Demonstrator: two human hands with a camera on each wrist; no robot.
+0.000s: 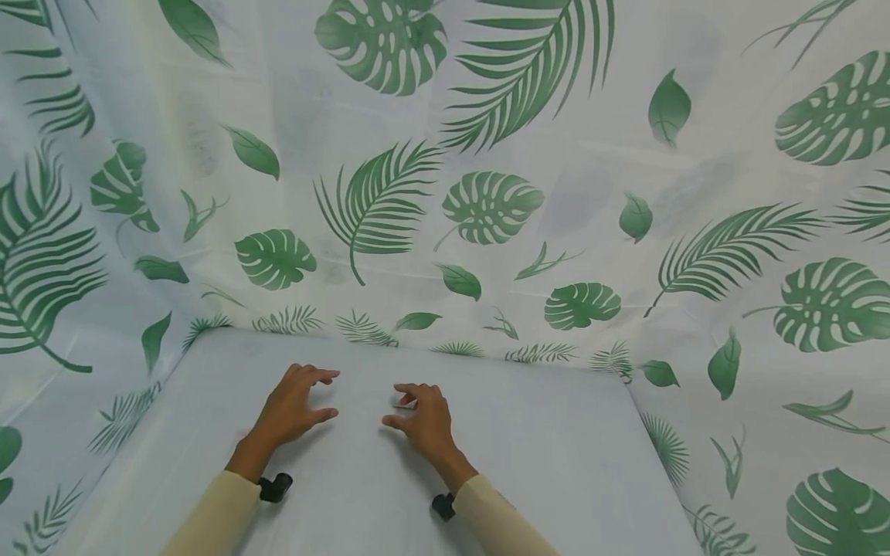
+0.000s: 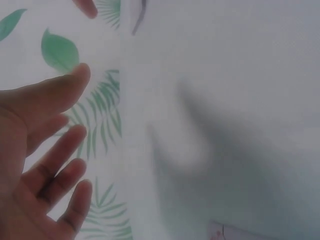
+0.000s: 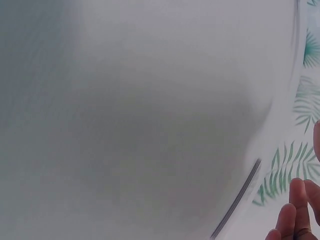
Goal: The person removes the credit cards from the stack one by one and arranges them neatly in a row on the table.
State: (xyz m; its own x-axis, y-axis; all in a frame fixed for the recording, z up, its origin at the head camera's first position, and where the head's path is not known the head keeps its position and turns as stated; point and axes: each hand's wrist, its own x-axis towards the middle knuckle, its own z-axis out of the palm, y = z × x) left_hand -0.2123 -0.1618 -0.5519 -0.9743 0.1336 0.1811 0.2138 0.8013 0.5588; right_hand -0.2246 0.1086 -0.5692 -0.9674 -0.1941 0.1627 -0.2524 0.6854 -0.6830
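My left hand (image 1: 295, 405) is held over the white table (image 1: 556, 463), its thumb and fingers apart and loosely bent. Nothing lies between them, and the left wrist view shows the same spread fingers (image 2: 75, 145). Facing it across a gap is my right hand (image 1: 426, 421), thumb and fingers also apart. A small pale thing with a dark edge (image 1: 403, 404) shows behind the right fingers, partly hidden; its kind is unclear. The right wrist view has a thin dark strip (image 3: 236, 200) on the table near the right fingertips (image 3: 297, 187).
A white sheet with green leaves (image 1: 584, 170) hangs behind the table and along both sides. In the left wrist view, a pale flat piece with reddish marks (image 2: 235, 231) shows at the bottom edge. Each wrist carries a small black camera (image 1: 276, 488).
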